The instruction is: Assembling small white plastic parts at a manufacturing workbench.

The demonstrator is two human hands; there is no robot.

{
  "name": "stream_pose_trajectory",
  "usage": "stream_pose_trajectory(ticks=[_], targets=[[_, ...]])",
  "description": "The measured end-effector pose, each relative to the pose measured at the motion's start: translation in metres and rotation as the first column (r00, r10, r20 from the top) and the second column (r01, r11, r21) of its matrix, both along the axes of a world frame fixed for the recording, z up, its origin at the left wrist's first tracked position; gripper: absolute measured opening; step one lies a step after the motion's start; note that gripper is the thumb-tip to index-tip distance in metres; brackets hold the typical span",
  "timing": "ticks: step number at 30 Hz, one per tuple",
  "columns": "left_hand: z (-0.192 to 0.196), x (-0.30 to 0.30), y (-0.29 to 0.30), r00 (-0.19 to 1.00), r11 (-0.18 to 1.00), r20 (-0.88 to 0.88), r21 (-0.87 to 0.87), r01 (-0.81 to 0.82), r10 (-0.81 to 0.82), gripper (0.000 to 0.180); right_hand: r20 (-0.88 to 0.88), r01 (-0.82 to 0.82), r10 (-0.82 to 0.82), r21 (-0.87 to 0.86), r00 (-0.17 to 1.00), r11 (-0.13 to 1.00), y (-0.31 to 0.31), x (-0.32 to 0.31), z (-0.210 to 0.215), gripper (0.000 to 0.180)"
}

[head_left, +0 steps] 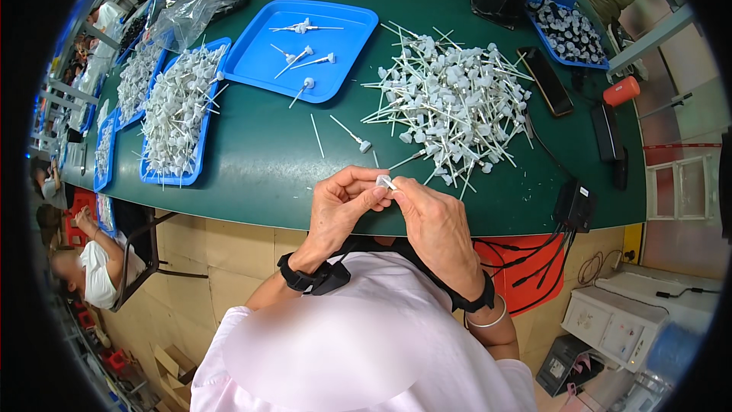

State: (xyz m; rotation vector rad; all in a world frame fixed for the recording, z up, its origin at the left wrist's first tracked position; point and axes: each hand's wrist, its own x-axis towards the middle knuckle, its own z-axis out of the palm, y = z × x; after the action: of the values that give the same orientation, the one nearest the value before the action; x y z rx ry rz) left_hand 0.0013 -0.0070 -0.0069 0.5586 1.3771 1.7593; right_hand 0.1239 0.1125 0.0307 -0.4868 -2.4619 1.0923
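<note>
A green table [259, 164] is lying under and around the pile of white stemmed pieces [454, 103], which is serving as reference. A shallow blue tray [244, 65] is sitting left of the pile, carrying a few similar pieces; a filled blue tray [201, 159] is standing farther left.

Both hands are working just off the pile's near side, toward its left. The left hand [339, 202] is pinching the held piece [383, 181] between thumb and forefinger at its translucent cap. The right hand [436, 221] is gripping the same piece at its short white stub; whether it is pushing, pulling or turning, I cannot tell. The held piece is resting on nothing but fingertips, near the pile and apart from it.

A loose stemmed piece [352, 134] is lying just left of the pile, with a bare thin stick [317, 136] beside it.

Handling, as judged: the held piece is looking very light, its cap stiff, smooth and possibly slippery. Slim stems are appearing liable to bend or snap. The broad cap is offering the surest hold, the stem's root the next.
</note>
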Motion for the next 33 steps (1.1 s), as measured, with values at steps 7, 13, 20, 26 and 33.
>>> stream_pose_trajectory(ticks=[7, 13, 20, 26, 33], targets=[[0.002, 0.001, 0.000, 1.000, 1.000, 0.004, -0.020, -0.016, 0.016, 0.025, 0.046, -0.028, 0.027, 0.015, 0.999, 0.999, 0.004, 0.001, 0.004, 0.010], [0.002, 0.000, -0.002, 1.000, 1.000, -0.020, -0.026, 0.006, -0.006, 0.023, 0.071, -0.078, 0.078, -0.005, 0.994, 0.997, 0.012, 0.002, 0.004, 0.012], [-0.002, 0.001, -0.004, 0.999, 0.999, -0.051, -0.032, -0.001, -0.001, 0.022, 0.155, -0.120, 0.140, -0.132, 0.978, 0.984, 0.020, 0.002, 0.010, 0.020], [0.001, 0.003, -0.003, 0.995, 0.999, -0.097, -0.049, -0.016, 0.011, 0.021, 0.061, -0.178, 0.202, -0.279, 0.977, 0.944, 0.029, 0.001, -0.002, 0.025], [-0.004, 0.005, -0.004, 0.983, 0.998, -0.177, -0.016, -0.054, 0.051, 0.022, 0.144, -0.174, 0.322, -0.606, 0.936, 0.776, 0.035, -0.002, -0.009, 0.031]])
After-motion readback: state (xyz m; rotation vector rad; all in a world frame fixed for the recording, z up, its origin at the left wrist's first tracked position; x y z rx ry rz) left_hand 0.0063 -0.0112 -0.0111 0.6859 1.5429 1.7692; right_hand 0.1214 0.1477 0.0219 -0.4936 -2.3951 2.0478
